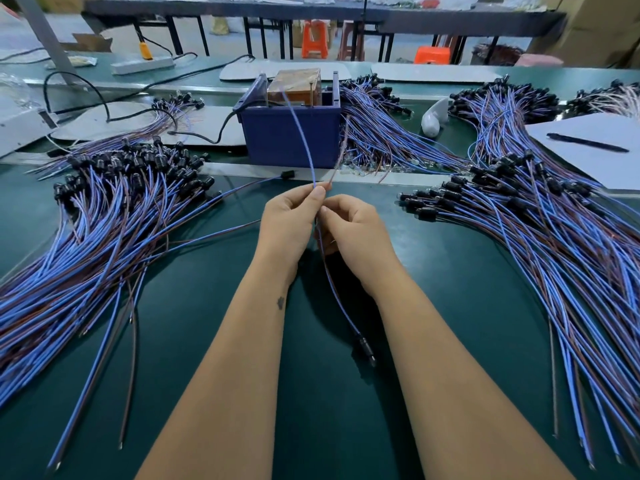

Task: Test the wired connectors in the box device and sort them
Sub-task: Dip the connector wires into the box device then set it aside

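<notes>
One wired connector at centre, box device at 12 o'clock

We see the wired connector (323, 268), blue and brown leads up toward the blue box device (291, 133), black plug end at 6 o'clock; connector heaps lie at 9 o'clock (104, 216) and 3 o'clock (540, 216).

The left wire pile (86, 244) runs off the frame at 9 o'clock, the right wire pile (554, 244) at 3 o'clock. The blue box (291, 133) hides its contents' lower part; both forearms are cut at 6 o'clock.
</notes>
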The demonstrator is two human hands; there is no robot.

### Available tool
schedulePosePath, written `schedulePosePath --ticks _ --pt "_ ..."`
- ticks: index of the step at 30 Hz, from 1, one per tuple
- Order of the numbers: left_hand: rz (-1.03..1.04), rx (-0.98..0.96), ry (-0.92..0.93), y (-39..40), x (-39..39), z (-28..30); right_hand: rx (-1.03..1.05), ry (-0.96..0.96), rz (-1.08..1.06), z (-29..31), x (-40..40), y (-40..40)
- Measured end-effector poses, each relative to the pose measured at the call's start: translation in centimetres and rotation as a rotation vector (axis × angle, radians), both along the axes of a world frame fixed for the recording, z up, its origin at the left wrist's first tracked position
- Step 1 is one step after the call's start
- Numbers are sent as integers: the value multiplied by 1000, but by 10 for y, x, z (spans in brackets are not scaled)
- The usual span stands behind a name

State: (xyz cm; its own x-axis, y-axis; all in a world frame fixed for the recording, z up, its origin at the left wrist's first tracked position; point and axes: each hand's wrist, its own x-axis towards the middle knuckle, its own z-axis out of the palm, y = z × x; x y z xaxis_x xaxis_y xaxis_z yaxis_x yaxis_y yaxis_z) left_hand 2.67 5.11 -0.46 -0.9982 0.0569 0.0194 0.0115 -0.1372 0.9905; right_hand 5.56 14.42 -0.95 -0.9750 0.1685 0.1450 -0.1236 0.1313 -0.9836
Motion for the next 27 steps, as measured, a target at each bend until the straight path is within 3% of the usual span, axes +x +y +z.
schedulePosePath --ticks 4,8,14,27 --pt "-33 -30 -22 -1 0 1 -48 10 -21 0 -1 3" --pt "60 -100 -5 -3 -5 -4 -92 1 -95 -1 -3 5" --pt "161 -170 2 -13 -12 -8 6 17 -231 -4 -6 13" --pt "194 -200 57 -17 -13 -9 74 44 -213 0 -2 9"
